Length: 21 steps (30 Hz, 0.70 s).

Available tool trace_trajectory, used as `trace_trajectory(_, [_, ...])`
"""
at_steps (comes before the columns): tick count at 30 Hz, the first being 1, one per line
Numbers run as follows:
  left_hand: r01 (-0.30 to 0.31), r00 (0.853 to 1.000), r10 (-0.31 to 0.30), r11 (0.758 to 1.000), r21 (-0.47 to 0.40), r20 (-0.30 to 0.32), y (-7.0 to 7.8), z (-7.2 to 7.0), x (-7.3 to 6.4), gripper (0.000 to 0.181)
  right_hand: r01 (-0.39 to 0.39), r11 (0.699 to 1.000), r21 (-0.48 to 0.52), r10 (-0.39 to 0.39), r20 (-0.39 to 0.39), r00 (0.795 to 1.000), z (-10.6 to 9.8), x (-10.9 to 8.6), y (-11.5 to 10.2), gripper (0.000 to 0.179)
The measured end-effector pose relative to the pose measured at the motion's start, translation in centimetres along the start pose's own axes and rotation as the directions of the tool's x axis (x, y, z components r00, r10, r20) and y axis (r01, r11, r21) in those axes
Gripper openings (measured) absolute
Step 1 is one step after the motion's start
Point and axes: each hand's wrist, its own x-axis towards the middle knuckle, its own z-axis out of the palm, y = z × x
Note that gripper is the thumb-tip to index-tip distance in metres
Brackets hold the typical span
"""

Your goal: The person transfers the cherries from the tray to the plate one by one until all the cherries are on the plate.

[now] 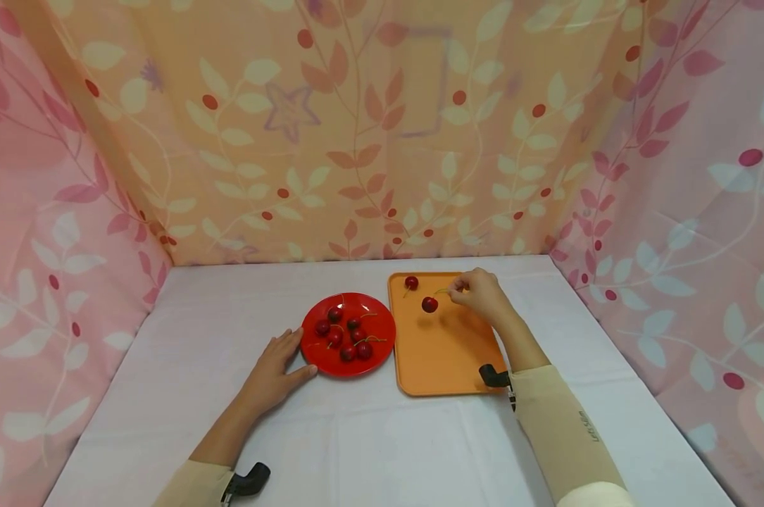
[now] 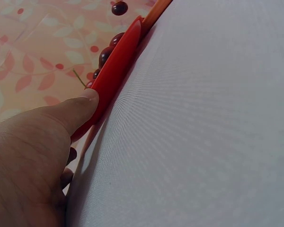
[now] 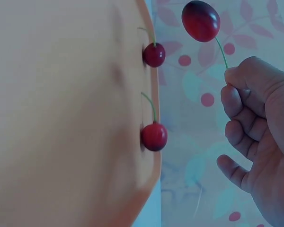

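Note:
A cherry (image 1: pixel 429 304) hangs above the orange tray (image 1: pixel 441 366), and my right hand (image 1: pixel 479 292) pinches its green stem between thumb and forefinger. The right wrist view shows the held cherry (image 3: pixel 201 21) beyond the fingertips, and two more cherries, an upper one (image 3: pixel 154 55) and a lower one (image 3: pixel 154 136), resting near the tray's edge. Only one cherry (image 1: pixel 411 282) on the tray shows in the head view. My left hand (image 1: pixel 274 377) touches the left rim of the red plate (image 1: pixel 382 320), fingers spread and thumb (image 2: pixel 83 106) against its side. Several stemmed cherries (image 1: pixel 348 353) lie on the plate.
Plate and tray stand side by side, rims close together, on a white-covered table (image 1: pixel 331 443). Leaf-patterned curtains (image 1: pixel 356 141) enclose the back and both sides. Black wrist-camera mounts, left (image 1: pixel 251 480) and right (image 1: pixel 494 376), stick out from the sleeves.

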Motion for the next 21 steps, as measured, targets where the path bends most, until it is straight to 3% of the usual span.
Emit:
trace_trajectory(9, [-0.002,1.000,0.002,1.000,0.008,0.000,0.0,0.0,0.0,0.089,0.021,0.997,0.074,-0.021,-0.007,1.000,0.8,0.7,-2.4,0.008])
trace_trajectory(21, [0.005,1.000,-0.005,1.000,-0.003,0.001,0.0,0.0,-0.1,0.089,0.031,0.997,0.068,-0.031,0.000,1.000,2.5,1.8,-5.2,0.008])
